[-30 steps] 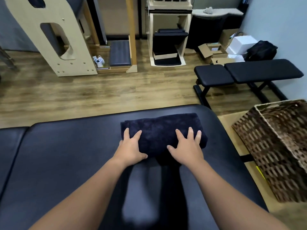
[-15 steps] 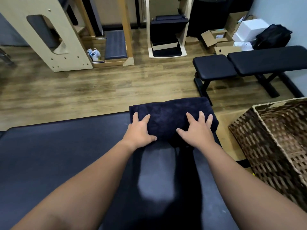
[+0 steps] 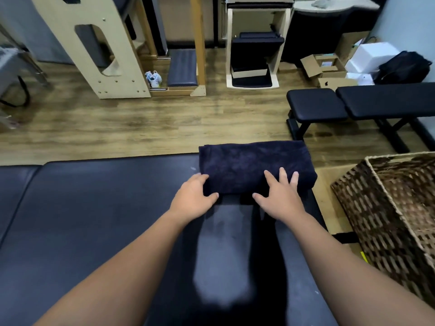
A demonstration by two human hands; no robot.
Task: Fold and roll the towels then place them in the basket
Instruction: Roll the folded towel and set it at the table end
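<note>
Two hands work one dark navy towel point(image 3: 254, 165), which lies rolled into a thick bundle at the far edge of the black padded table point(image 3: 94, 208), its far side reaching the table's rim. The left hand point(image 3: 191, 201) sits at the roll's near left corner, fingers curled around that end and thumb tucked against the near side. The right hand point(image 3: 281, 196) lies on the roll's near right part with fingers spread and straight, pressing down on the top rather than clasping it. The hands are apart, one toward each end of the towel.

Rolling looks finished or nearly so, since no flat tail of cloth shows on the near side of the roll; whether a loose edge lies beneath cannot be told. The wicker basket point(image 3: 388, 208) stands on the floor to the right of the towel, just past the table's end, its mouth open upward. The next move probably calls for clasping both ends so the roll keeps its shape, lifting it, and carrying it rightward into the basket.
</note>
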